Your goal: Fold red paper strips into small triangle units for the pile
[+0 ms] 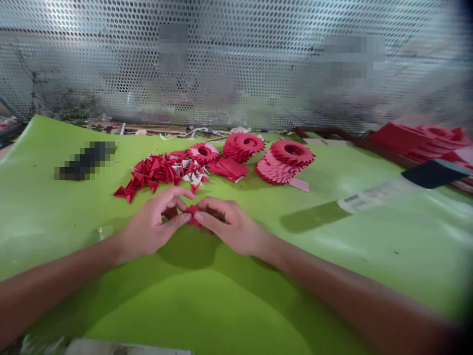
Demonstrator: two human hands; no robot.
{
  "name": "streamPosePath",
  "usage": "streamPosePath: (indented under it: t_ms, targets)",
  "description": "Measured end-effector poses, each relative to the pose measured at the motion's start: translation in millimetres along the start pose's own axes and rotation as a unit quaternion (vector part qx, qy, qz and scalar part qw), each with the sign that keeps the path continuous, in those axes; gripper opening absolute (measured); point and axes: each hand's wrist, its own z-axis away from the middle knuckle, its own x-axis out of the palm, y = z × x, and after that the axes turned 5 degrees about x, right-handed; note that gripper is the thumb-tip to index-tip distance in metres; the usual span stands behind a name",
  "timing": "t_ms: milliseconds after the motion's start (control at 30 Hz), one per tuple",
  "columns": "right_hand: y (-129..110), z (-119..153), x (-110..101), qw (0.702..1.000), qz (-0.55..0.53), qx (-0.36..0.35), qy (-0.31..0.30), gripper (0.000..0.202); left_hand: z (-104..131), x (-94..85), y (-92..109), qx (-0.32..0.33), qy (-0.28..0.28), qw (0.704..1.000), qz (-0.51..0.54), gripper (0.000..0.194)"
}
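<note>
A small folded piece of red paper (192, 215) is pinched between my two hands over the green mat. My left hand (155, 222) grips its left side with thumb and fingers, the index finger arched above it. From the other side, my right hand (231, 222) presses the paper with its thumb, the fingers curled behind. Just beyond lies a pile of red and white folded paper triangles (157, 172). Beside the pile is a stack of flat red paper pieces (229, 168). Behind that stand ring-shaped paper pieces, one red (244, 147) and one red and pink (284, 162).
A clear bottle with a black cap (384, 192) lies at the right on the green mat (185, 305). More red paper (417, 140) sits at the far right. A blurred dark object (84, 160) lies at left. A perforated metal panel (236, 64) rises behind.
</note>
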Motion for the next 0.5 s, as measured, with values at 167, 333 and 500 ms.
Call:
streamPosePath:
  t_ms: [167,333,500]
  targets:
    - [-1,0,0,1.000,-0.008,0.003,-0.003,0.025,3,-3.3,1,0.094,-0.043,0.990,-0.092,0.030]
    - [1,-1,-1,0.996,-0.087,0.025,0.006,0.029,0,-9.9,-4,0.252,0.004,0.931,-0.265,0.013]
    - [2,-2,-1,0.993,-0.113,0.030,0.004,0.031,-1,-12.0,-2,0.264,0.038,0.917,-0.296,0.026]
